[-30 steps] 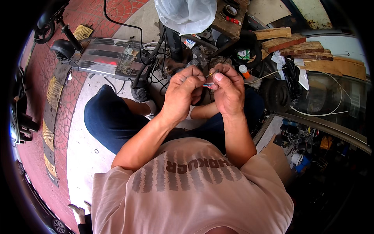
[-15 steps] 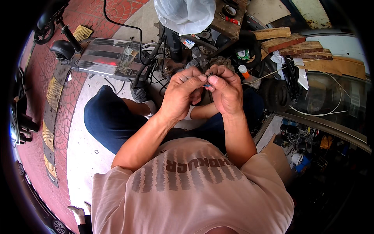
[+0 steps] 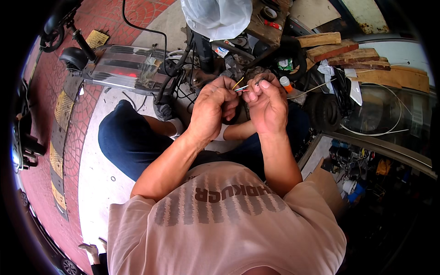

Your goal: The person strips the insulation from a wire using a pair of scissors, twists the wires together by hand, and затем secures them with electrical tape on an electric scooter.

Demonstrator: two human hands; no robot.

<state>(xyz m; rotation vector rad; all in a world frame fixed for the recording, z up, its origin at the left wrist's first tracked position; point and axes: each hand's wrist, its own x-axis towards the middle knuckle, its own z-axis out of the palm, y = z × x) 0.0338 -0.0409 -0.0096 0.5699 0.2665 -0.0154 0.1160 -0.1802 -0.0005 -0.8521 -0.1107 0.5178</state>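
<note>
In front of my chest, a small bundle of thin coloured wires (image 3: pixel 239 86), with yellow, pale and red strands, sticks out of my left hand (image 3: pixel 211 105), whose thumb and fingers are closed on it. My right hand (image 3: pixel 268 105) is just to the right, its thumb and fingertips pinched at the wire ends, with a short dark piece between them that is too small to make out. Beyond my hands lie a tangle of black cables (image 3: pixel 179 68) and dark, greasy parts.
Left: a scooter deck (image 3: pixel 123 62) on the pale step (image 3: pixel 107 192) and red paving (image 3: pixel 41 183). Back: a white plastic bag (image 3: pixel 215 16) and small wooden table (image 3: pixel 268 34). Right: wood offcuts (image 3: pixel 348 59), an orange canister (image 3: pixel 285 83), tyres (image 3: pixel 321 112), a glass case (image 3: pixel 385 151) of parts.
My hands have drawn slightly apart, the left one moving a little left and the right one up, so more of the coloured wires, the yellow one especially, now shows between them.
</note>
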